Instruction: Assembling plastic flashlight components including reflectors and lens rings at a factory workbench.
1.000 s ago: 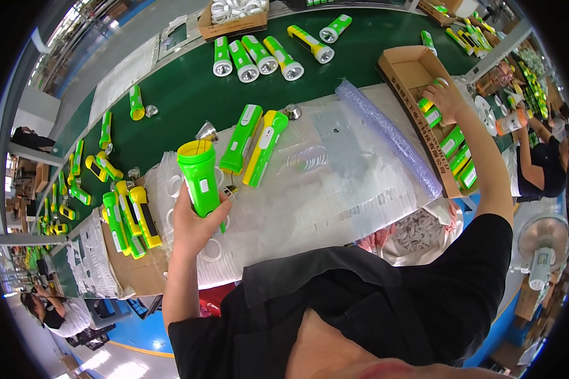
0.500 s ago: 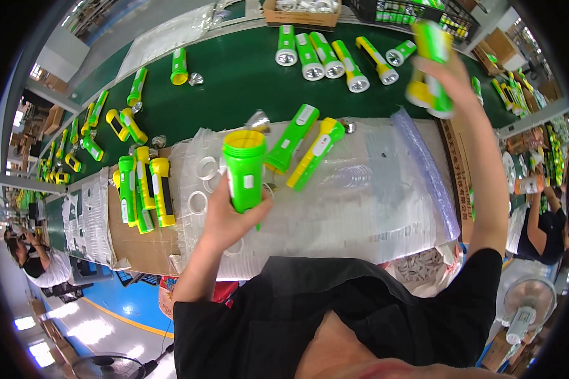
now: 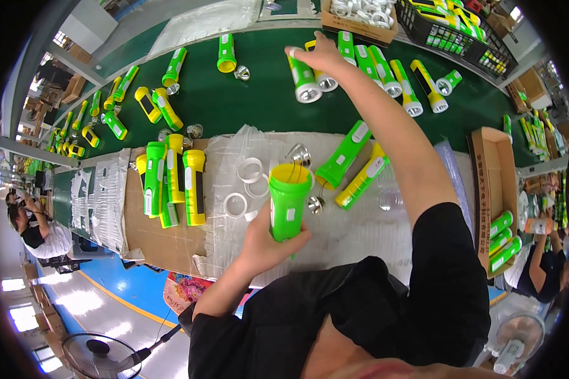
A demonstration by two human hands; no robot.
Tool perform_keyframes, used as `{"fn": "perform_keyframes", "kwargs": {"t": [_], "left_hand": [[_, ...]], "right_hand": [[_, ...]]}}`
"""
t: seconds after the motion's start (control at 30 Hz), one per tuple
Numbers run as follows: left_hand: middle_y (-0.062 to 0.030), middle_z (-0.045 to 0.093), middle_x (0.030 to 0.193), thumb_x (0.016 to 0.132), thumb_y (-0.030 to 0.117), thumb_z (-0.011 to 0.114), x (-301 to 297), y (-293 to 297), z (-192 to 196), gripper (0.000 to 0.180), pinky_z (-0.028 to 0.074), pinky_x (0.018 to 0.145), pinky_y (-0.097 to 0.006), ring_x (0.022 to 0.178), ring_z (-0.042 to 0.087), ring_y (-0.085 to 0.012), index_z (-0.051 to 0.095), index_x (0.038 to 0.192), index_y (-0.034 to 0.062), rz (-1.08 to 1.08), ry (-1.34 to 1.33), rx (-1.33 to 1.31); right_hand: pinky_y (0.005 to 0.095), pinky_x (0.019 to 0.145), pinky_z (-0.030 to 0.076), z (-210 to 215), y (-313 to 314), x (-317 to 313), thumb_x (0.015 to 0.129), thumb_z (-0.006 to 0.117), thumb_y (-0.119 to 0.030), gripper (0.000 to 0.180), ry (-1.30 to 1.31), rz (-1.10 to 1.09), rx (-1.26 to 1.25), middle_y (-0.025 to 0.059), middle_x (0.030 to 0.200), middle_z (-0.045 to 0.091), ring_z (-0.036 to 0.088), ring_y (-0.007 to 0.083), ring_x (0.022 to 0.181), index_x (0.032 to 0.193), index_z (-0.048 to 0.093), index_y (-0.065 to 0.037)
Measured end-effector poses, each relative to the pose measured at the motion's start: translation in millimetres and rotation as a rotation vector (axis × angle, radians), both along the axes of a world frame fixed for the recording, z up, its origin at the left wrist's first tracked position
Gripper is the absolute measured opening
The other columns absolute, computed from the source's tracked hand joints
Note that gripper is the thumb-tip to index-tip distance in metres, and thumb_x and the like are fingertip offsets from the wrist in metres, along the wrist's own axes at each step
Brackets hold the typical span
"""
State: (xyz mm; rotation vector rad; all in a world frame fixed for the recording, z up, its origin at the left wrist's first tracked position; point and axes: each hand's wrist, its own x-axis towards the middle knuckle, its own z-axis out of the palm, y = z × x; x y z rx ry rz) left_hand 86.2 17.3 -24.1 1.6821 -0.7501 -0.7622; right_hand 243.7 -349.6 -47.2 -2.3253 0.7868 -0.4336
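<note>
My left hand (image 3: 270,247) is wrapped round a green flashlight body (image 3: 287,211), its yellow-lined open end facing up. A silver reflector (image 3: 299,155) sits just behind that opening, with thin wires showing inside the rim. Far across the bench, my right hand (image 3: 319,55) grips a pair of flashlights: a green one (image 3: 304,83) and another beside it (image 3: 326,82), lenses toward me. They are at the left end of a row of finished-looking flashlights (image 3: 406,88). Two more bodies, one green (image 3: 344,155) and one yellow-green (image 3: 363,178), lie right of my left hand, near a loose reflector (image 3: 315,204).
White rings (image 3: 236,205) lie on the plastic-covered cardboard, beside a pile of flashlights (image 3: 195,189). More flashlights with reflectors line the green bench (image 3: 259,110) leftward. A box of rings (image 3: 360,25) and a black crate (image 3: 461,38) stand behind; a long carton (image 3: 492,158) stands right.
My right hand has carried the flashlights leftward from the far right to the row's left end. My left hand still holds the green body. The whole view has shifted, with bench items now farther right.
</note>
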Motion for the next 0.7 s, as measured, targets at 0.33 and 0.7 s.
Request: {"fn": "perform_keyframes", "kwargs": {"t": [0.33,0.7], "left_hand": [[-0.0061,0.066,0.096,0.078,0.013,0.077,-19,-12,0,0.049,0.053,0.075,-0.03,0.084,0.065,-0.0126,0.05,0.119,0.0028,-0.03,0.238,-0.132],[-0.0131,0.069,0.103,0.094,0.03,0.06,-57,-1,-31,0.034,0.052,0.084,-0.034,0.097,0.067,-0.0231,0.063,0.114,0.0024,-0.389,-0.086,0.011]], "right_hand": [[0.0266,0.073,0.048,48,105,-263,0.09,0.063,-0.03,0.032,-0.083,0.481,0.725,0.0062,0.097,0.066,0.062,0.0137,0.085,0.107,0.062,-0.003],[0.0343,0.066,0.052,7,233,-380,0.071,0.077,-0.029,0.076,-0.655,0.306,1.267,0.0153,0.086,0.06,0.063,0.0248,0.072,0.132,0.039,-0.005]]}}
